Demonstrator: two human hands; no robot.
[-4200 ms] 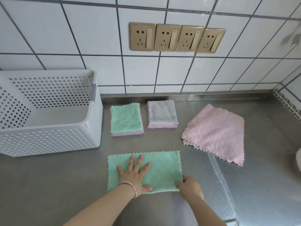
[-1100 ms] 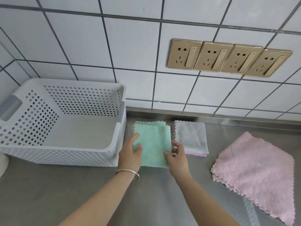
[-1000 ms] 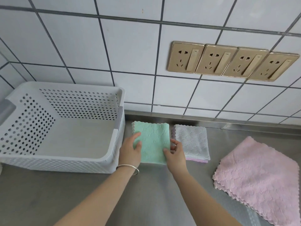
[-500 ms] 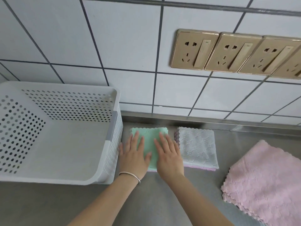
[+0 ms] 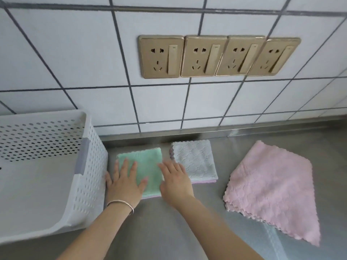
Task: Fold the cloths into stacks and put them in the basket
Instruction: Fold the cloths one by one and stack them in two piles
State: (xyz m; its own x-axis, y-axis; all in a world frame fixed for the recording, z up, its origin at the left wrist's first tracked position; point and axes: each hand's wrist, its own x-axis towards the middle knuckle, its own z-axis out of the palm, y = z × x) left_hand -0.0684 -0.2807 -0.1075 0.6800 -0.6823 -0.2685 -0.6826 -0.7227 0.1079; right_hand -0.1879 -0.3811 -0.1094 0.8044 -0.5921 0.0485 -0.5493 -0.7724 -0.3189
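Note:
A folded green cloth (image 5: 148, 166) tops a small stack on the steel counter, with a pink cloth edge showing under it. My left hand (image 5: 124, 182) lies flat on the stack's left part, fingers spread. My right hand (image 5: 175, 182) rests flat at the stack's right edge, in the gap toward a second stack topped by a grey cloth (image 5: 195, 160). A pile of unfolded pink cloths (image 5: 272, 186) lies to the right. The white perforated basket (image 5: 90, 166) stands at the left, right beside the green stack, with nothing visible inside.
The tiled wall with a row of gold sockets (image 5: 217, 56) rises directly behind the stacks. Bare steel counter (image 5: 161, 228) stretches in front of my arms.
The green cloth, folded in half 4 s ago, was folded smaller and laid on the green stack. Both hands pressed it flat; now the right hand has slid to the stack's right edge.

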